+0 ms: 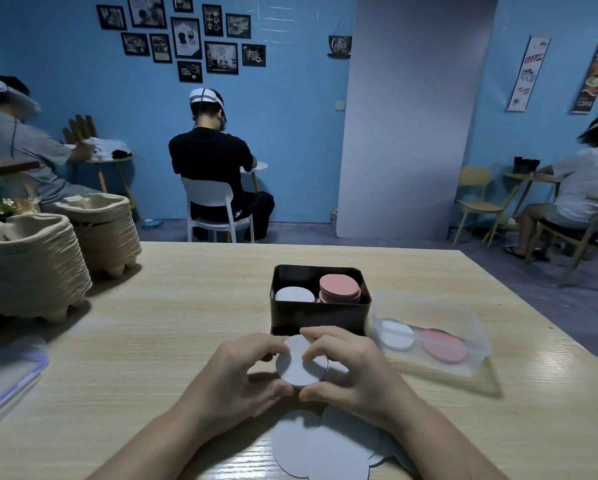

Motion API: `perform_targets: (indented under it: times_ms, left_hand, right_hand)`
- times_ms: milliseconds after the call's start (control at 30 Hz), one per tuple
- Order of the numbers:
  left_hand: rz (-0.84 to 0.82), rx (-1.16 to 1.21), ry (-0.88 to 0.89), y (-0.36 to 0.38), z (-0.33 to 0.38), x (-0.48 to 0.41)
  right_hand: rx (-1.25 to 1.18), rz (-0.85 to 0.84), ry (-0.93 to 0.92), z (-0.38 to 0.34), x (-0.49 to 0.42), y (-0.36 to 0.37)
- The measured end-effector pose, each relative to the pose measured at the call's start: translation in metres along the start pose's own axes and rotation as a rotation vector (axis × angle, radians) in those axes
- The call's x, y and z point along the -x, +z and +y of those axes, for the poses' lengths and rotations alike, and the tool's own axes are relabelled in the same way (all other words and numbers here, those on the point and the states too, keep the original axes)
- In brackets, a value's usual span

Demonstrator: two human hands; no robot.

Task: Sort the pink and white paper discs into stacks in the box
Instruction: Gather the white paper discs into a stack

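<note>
Broadly, the scene is carried by a pale wood-grain tabletop [152, 358], on whose far left two tall stacks of pulp trays [30, 271] are set. To the right, a clear plastic container [470, 320] is seen with one white disc [394, 336] and one pink disc [444, 344] lying flat in it. Just beside it, at the middle, stands the dark box [320, 315]. A pink stack [339, 287] is held in its right side and a lower white stack [294, 294] in its left; whether a divider parts them cannot be told. At the near edge, loose white discs [325, 448] are spread overlapping on the tabletop, and no loose pink ones are visible. Above these, a small bundle of white discs [301, 362] is held off the tabletop, its face tilted up toward the camera. The grip is shared: the bundle is pinched at its rim by the curled fingers and thumb of the left hand [238, 372] on one side and of the right hand [353, 368] on the other. The box lies straight ahead, just beyond the fingertips. The white stack sits ahead and very slightly left of the bundle, so the left hand is judged marginally the nearer. Being round, the discs have no long axis to line up; only levelling over the stack is judged necessary.
</note>
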State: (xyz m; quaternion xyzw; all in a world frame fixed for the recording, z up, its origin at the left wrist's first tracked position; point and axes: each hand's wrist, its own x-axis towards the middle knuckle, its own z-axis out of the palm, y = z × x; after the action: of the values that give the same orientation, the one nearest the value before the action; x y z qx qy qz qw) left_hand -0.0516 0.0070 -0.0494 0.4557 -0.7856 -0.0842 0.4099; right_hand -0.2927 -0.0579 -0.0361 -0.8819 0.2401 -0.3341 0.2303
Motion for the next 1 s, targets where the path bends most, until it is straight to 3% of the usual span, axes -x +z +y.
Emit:
perform_targets:
  times_ms: [400, 567, 733, 867, 1000]
  left_hand:
    - [-0.009, -0.036, 0.012, 0.002, 0.004, 0.001]
    - [0.012, -0.056, -0.058, -0.001, 0.013, 0.006]
    - [-0.087, -0.106, -0.095, 0.009, 0.025, 0.013]
    - [-0.083, -0.033, -0.151, 0.017, 0.043, 0.018]
    - [-0.087, -0.048, -0.123, 0.024, 0.067, 0.028]
  right_hand:
    - [0.135, -0.071, -0.016, -0.007, -0.007, -0.008]
    - [0.095, 0.008, 0.099, -0.013, 0.010, -0.029]
    - [0.113, 0.094, 0.143, -0.017, 0.048, -0.033]
    - [0.127, 0.119, 0.225, -0.027, 0.071, -0.028]
    - [0.125, 0.143, 0.219, -0.032, 0.090, -0.025]
